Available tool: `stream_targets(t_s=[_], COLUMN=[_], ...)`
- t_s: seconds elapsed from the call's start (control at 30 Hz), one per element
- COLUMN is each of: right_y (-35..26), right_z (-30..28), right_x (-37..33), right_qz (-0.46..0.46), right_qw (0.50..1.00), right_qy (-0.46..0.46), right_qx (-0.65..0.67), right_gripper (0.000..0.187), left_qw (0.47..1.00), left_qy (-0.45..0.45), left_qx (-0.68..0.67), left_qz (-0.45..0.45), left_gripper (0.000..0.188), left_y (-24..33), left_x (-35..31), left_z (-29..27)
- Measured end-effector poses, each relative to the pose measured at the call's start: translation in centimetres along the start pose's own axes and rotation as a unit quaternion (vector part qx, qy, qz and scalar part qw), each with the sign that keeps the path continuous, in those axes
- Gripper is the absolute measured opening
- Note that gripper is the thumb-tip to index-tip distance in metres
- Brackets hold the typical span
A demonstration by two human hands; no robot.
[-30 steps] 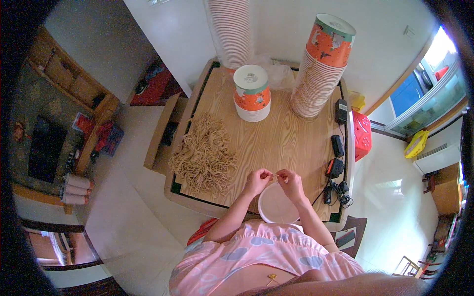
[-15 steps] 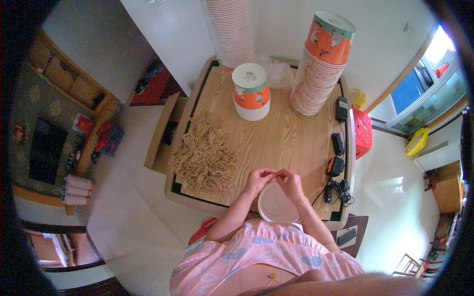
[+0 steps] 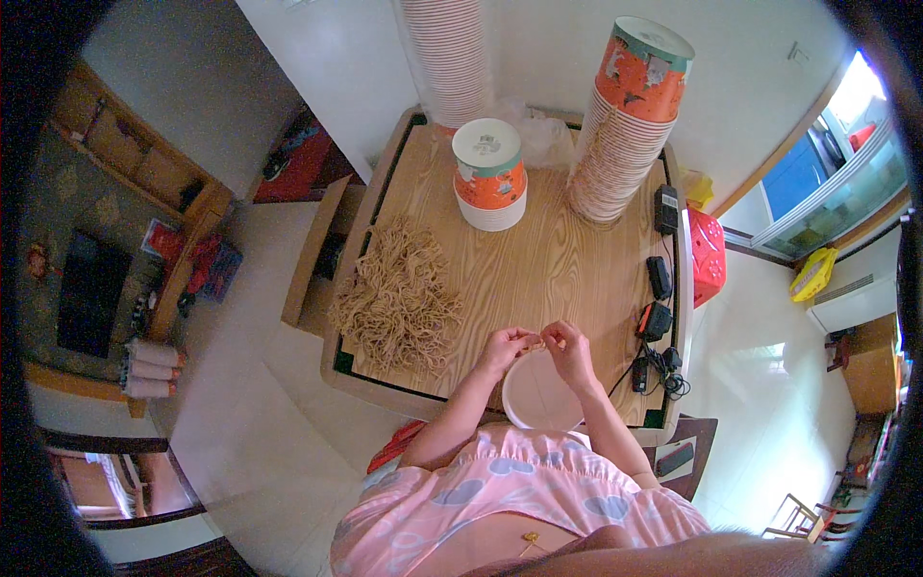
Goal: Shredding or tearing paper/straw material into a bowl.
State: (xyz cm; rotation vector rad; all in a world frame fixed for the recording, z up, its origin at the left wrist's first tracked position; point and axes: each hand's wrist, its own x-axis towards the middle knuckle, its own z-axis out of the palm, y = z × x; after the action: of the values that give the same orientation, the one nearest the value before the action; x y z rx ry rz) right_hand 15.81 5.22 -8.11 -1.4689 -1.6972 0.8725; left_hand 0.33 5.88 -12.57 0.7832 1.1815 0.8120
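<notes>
My left hand (image 3: pixel 505 350) and my right hand (image 3: pixel 567 352) meet over the table's near edge, thumbs and fingers pinched together. A little tan cord seems to show between the fingertips, though most of it is hidden. Just below them, close to my body, is a white round paper bucket (image 3: pixel 538 392), its pale round face turned up, with a faint line across it. A tangled heap of tan cords (image 3: pixel 399 298) lies to the left on the table. Farther back, a short stack of orange, green and white paper buckets (image 3: pixel 490 183) stands upside down.
A tall leaning bucket stack (image 3: pixel 630 120) stands at the back right, and another tall stack (image 3: pixel 447 62) at the back left. Black adapters and cables (image 3: pixel 659 361) lie along the right edge of the wood-grain table (image 3: pixel 538 264). An open cardboard box (image 3: pixel 317 260) is at its left.
Both hands keep pinching near the bucket's rim; the right fingers have moved up slightly. The rest of the table looks the same.
</notes>
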Motion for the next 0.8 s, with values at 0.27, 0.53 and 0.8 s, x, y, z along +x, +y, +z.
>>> stream_targets(t_s=[0.27, 0.53, 0.8], right_y=[0.1, 0.7, 0.8], right_z=[0.0, -0.2, -0.1], right_x=[-0.2, -0.4, -0.4], right_qz=[0.055, 0.033, 0.015], right_qw=[0.997, 0.999, 1.0], right_qy=[-0.001, -0.001, -0.009], right_qx=[0.048, 0.015, 0.003], right_gripper=[0.007, 0.006, 0.005], left_qw=[0.989, 0.99, 0.994], left_qy=[-0.044, -0.043, -0.038], left_qx=[-0.13, -0.127, -0.099], left_qz=[-0.057, -0.032, -0.021], left_gripper=[0.013, 0.006, 0.006], left_y=[-0.1, -1.0, -0.2], left_x=[0.4, 0.7, 0.3], left_z=[0.2, 0.1, 0.4])
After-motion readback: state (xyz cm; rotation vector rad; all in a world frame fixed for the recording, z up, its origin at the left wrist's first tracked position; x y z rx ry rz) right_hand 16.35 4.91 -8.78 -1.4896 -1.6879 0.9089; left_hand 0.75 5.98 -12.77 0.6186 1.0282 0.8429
